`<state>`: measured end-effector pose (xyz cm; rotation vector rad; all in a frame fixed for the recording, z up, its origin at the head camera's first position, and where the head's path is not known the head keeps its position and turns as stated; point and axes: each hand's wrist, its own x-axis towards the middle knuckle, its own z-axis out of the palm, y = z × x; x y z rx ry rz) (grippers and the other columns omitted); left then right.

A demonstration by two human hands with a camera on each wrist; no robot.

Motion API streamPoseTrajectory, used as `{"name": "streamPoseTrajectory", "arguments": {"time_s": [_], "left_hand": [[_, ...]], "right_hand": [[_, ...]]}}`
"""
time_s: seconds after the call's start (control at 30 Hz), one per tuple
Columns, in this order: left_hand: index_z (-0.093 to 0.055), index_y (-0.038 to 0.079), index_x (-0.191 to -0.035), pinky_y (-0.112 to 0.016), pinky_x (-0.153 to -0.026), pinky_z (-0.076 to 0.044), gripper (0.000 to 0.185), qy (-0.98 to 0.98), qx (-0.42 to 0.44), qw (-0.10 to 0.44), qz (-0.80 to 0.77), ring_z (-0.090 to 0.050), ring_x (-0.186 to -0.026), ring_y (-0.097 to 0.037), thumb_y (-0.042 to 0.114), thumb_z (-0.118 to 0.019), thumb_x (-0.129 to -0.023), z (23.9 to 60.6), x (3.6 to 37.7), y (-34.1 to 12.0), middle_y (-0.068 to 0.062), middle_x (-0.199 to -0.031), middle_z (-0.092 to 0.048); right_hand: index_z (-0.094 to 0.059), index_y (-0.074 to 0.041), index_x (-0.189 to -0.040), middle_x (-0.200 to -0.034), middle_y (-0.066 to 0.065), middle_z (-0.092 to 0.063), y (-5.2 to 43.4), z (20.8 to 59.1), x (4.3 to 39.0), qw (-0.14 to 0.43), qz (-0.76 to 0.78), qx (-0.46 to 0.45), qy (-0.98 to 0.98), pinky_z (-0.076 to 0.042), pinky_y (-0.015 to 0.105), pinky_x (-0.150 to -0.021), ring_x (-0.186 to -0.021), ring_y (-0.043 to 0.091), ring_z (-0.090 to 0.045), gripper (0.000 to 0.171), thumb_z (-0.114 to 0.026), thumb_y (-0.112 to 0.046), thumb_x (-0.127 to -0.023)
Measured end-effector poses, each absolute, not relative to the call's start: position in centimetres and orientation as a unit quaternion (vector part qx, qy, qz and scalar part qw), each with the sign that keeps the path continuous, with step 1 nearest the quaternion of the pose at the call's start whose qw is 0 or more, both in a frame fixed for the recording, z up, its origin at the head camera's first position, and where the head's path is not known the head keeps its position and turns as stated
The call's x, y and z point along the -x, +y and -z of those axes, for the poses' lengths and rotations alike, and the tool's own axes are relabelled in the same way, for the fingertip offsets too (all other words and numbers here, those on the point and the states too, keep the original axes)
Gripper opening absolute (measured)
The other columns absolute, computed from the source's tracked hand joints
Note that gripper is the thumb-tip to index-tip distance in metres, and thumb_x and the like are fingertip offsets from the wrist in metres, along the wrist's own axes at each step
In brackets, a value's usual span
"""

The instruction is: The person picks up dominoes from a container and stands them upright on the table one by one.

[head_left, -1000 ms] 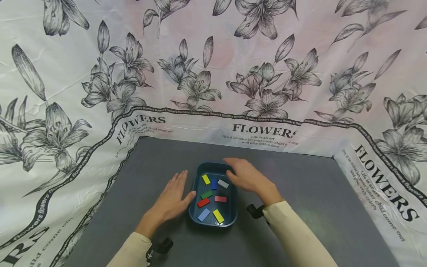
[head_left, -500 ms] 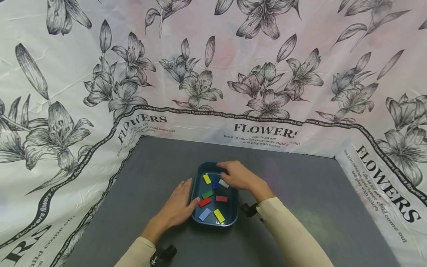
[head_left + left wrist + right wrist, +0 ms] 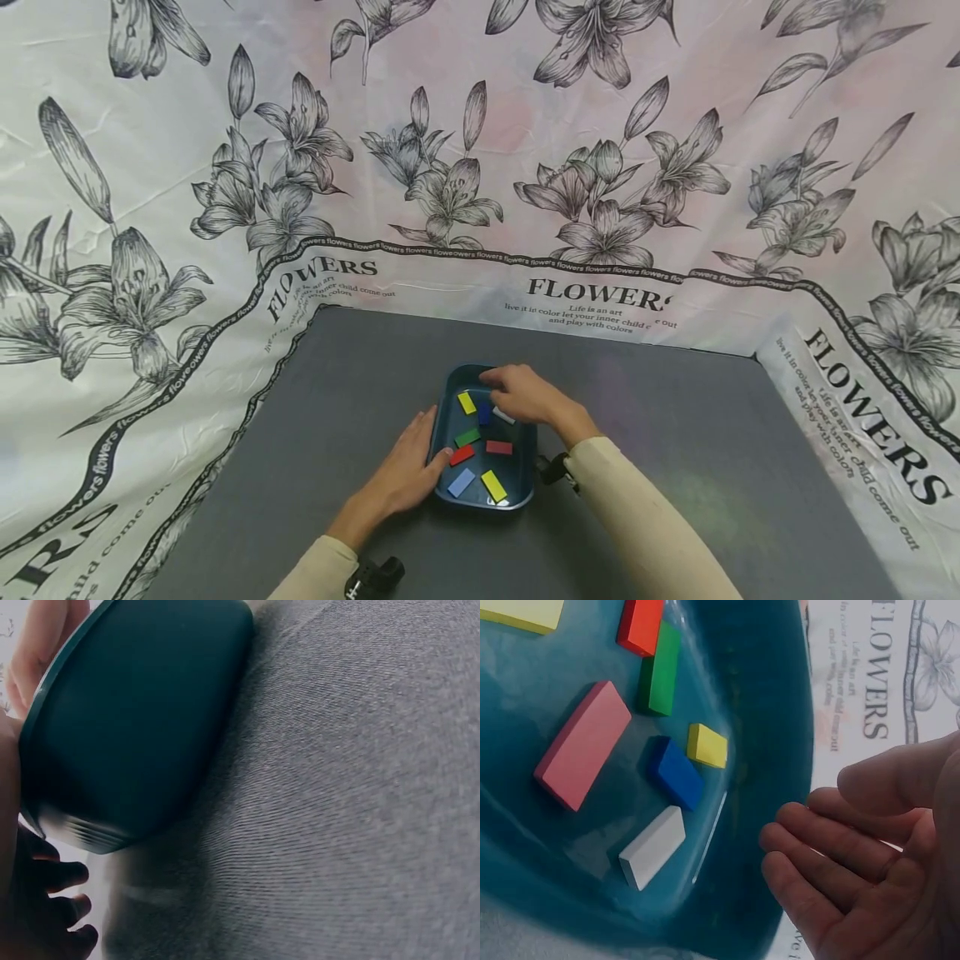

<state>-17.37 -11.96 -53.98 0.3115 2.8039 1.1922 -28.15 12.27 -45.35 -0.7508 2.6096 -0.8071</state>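
A dark teal tray (image 3: 517,492) holds small flat blocks, spread out inside it. Toward its far end are a yellow block (image 3: 467,403), a dark blue block (image 3: 483,414) and a white block (image 3: 654,847). Green (image 3: 467,437), red and pink (image 3: 498,447) blocks lie mid-tray; a light blue block (image 3: 461,482) and another yellow block (image 3: 493,486) sit nearest the person. My left hand (image 3: 405,467) lies along the tray's left side, fingers extended, thumb at the rim. Over the far right part hovers my right hand (image 3: 525,393), relaxed and holding nothing, fingertips beside the rim in the right wrist view.
The tray stands on a grey tabletop (image 3: 660,433). White cloth (image 3: 600,292) printed with lilies and lettering hangs behind the table and along both sides. A small dark camera is strapped at each wrist, below the beige sleeves.
My left hand has moved right, up against the tray's side. My right hand has shifted left over the tray's far end, now partly covering the white block. The blocks keep their arrangement.
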Motion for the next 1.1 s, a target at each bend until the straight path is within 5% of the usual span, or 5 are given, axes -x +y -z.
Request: {"name": "streamPoseTrajectory", "arguments": {"time_s": [0.13, 0.83, 0.97, 1.1], "left_hand": [[-0.026, 0.003, -0.173, -0.069, -0.132, -0.026, 0.076, 0.906, -0.109, 0.029, -0.408, -0.032, -0.163, -0.046, 0.028, -0.058, -0.109, 54.5, 17.4, -11.8, -0.023, -0.176, -0.034], [-0.029, 0.005, -0.172, -0.069, -0.134, -0.012, 0.076, 0.880, -0.147, 0.008, -0.451, -0.037, -0.164, -0.036, 0.012, -0.053, -0.100, 55.1, 17.7, -11.5, -0.015, -0.174, -0.042], [-0.031, 0.004, -0.171, -0.070, -0.134, -0.012, 0.076, 0.880, -0.145, 0.007, -0.452, -0.037, -0.163, -0.035, 0.012, -0.052, -0.099, 55.1, 17.7, -11.5, -0.014, -0.174, -0.043], [-0.032, 0.003, -0.170, -0.069, -0.134, -0.012, 0.076, 0.881, -0.140, 0.006, -0.452, -0.038, -0.162, -0.035, 0.011, -0.052, -0.098, 55.1, 17.7, -11.5, -0.016, -0.172, -0.045]], "right_hand": [[-0.060, -0.003, -0.155, -0.154, 0.017, -0.065, 11.9, 45.8, 28.5, 0.165, 0.289, 0.257, 0.907, -0.060, 0.041, -0.086, -0.114, 0.027, -0.071, 0.052, -0.053, -0.012, -0.105], [-0.065, 0.000, -0.149, -0.148, 0.019, -0.069, 10.2, 47.9, 30.0, 0.175, 0.284, 0.225, 0.916, -0.056, 0.054, -0.112, -0.130, 0.033, -0.069, 0.048, -0.056, -0.013, -0.104], [-0.065, 0.000, -0.148, -0.147, 0.019, -0.069, 9.8, 48.4, 30.2, 0.176, 0.279, 0.217, 0.919, -0.059, 0.052, -0.108, -0.127, 0.033, -0.070, 0.047, -0.056, -0.014, -0.104], [-0.072, -0.001, -0.139, -0.128, 0.015, -0.076, 9.4, 48.4, 30.3, 0.174, 0.263, 0.223, 0.922, -0.064, 0.046, -0.092, -0.102, 0.025, -0.073, 0.043, -0.056, -0.015, -0.102]]}}
